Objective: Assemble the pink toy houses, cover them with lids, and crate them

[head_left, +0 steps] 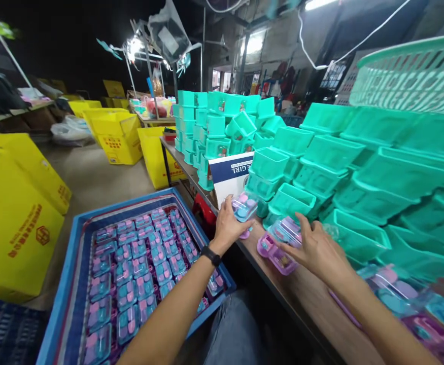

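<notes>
At the table's near edge my left hand [227,225], a dark band on its wrist, grips a small clear-lidded box [244,205] with pink and light-blue pieces inside. To its right my right hand [315,243] has thumb and fingers around a second clear-topped box [286,230], blue and pink inside. Just below that one sits a purple tray [280,256] holding small parts; whether the two are joined I cannot tell. A white and navy printed carton [231,175] stands behind my left hand.
Stacks of turquoise plastic bins [336,152] crowd the wooden table [301,299]. A pale green basket [415,76] rests on top. Low on the left, a blue crate [75,243] holds rows of similar boxes. More boxes [393,289] lie at right. Yellow bags [117,134] stand on the floor.
</notes>
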`<action>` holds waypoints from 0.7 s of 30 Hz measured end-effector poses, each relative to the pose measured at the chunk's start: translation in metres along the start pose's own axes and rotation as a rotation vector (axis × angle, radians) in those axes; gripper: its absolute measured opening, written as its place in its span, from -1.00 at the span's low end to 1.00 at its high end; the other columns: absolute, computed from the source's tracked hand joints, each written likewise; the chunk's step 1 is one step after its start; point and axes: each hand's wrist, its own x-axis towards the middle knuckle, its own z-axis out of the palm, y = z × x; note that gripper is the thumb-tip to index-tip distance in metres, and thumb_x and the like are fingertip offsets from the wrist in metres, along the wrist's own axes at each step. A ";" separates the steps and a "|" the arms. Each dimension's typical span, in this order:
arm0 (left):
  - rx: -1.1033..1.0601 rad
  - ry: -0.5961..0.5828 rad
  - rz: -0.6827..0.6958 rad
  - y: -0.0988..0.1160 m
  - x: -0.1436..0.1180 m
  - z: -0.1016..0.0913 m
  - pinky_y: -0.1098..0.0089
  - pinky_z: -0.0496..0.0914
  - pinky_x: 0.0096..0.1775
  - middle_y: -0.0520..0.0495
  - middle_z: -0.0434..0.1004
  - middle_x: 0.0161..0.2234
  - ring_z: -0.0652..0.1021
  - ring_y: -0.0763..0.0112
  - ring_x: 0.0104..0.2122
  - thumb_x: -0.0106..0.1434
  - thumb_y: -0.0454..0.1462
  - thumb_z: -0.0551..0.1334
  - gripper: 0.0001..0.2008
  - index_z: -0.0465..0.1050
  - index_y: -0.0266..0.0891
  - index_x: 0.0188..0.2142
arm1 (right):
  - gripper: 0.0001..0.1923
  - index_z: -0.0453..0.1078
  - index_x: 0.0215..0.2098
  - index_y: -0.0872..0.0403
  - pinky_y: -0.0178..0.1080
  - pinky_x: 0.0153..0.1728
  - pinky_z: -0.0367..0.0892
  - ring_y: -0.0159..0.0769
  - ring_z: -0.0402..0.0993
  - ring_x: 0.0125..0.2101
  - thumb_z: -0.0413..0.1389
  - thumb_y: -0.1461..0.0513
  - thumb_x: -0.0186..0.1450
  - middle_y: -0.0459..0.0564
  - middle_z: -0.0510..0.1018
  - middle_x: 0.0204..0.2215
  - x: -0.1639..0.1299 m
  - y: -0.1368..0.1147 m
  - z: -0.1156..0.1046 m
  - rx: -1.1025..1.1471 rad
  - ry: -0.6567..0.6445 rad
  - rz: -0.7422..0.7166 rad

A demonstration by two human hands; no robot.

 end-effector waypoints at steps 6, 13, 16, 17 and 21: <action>0.030 0.020 -0.007 0.027 -0.046 -0.008 0.03 0.30 0.24 -0.27 0.36 0.25 0.40 -0.07 0.23 0.07 -0.18 0.51 -0.10 0.16 -0.14 0.33 | 0.06 -0.18 0.49 0.22 0.10 0.07 0.38 0.31 0.37 0.21 0.17 -0.12 0.29 0.50 0.34 0.24 -0.016 0.007 0.008 0.119 -0.079 0.004; -0.321 -0.158 -0.340 0.033 -0.027 -0.018 0.07 0.32 0.20 -0.22 0.58 0.05 0.52 0.01 0.10 0.32 0.12 0.24 -0.44 0.49 -0.19 0.13 | -0.06 0.01 0.41 0.38 0.04 -0.11 0.46 0.24 0.58 -0.08 0.16 -0.09 0.33 0.40 0.59 -0.10 -0.030 -0.006 -0.009 0.064 -0.112 0.163; -0.415 -0.279 -0.424 0.033 -0.017 -0.021 0.13 0.42 0.10 -0.20 0.60 0.05 0.55 0.05 0.07 0.39 0.15 0.11 -0.43 0.50 -0.18 0.13 | -0.05 0.02 0.41 0.35 0.10 -0.17 0.48 0.30 0.57 -0.08 0.10 -0.15 0.34 0.43 0.58 -0.10 -0.032 -0.019 -0.009 0.078 -0.068 0.241; -0.443 -0.323 -0.455 0.034 -0.016 -0.021 0.13 0.44 0.07 -0.19 0.60 0.06 0.56 0.05 0.06 0.38 0.17 0.11 -0.41 0.48 -0.15 0.16 | -0.01 0.01 0.42 0.34 0.14 -0.15 0.48 0.33 0.55 -0.05 0.11 -0.18 0.32 0.45 0.56 -0.06 -0.033 -0.019 -0.007 0.115 -0.053 0.260; -0.459 -0.454 -0.613 0.036 -0.013 -0.026 -0.04 0.47 0.01 -0.25 0.53 0.14 0.53 -0.11 0.09 0.29 0.26 0.13 -0.28 0.36 -0.10 0.25 | 0.11 0.07 0.42 0.23 0.08 -0.08 0.51 0.26 0.49 0.06 0.14 -0.30 0.17 0.40 0.45 0.18 -0.035 -0.005 0.007 0.596 -0.117 0.227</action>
